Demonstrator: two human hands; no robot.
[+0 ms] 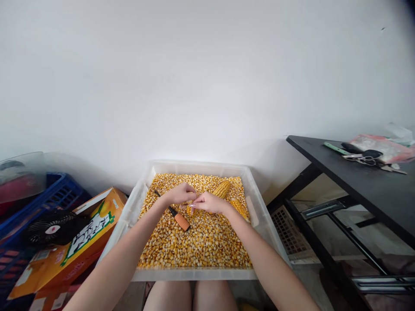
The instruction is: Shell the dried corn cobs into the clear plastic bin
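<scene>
My left hand (183, 193) and my right hand (209, 202) meet over a bed of loose corn kernels (194, 244) in a clear plastic bin (194, 274). Both hands have their fingers closed, and what they hold is too small and covered to make out. A bit of yellow corn shows just below my right fingers. A corn cob (222, 188) with its kernels on lies behind my right hand, and another cob (238, 207) sits beside my right wrist. Below my left hand, a screwdriver-like tool with an orange handle (181, 221) rests on the kernels, its dark shaft passing under my left wrist.
The bin stands above my knees, against a white wall (207, 86). To the left are an orange cardboard box (110, 207), a black fan (53, 229) and a blue crate (61, 181). At right, a dark table (340, 172) carries scissors (363, 159) and a green-handled tool (336, 148).
</scene>
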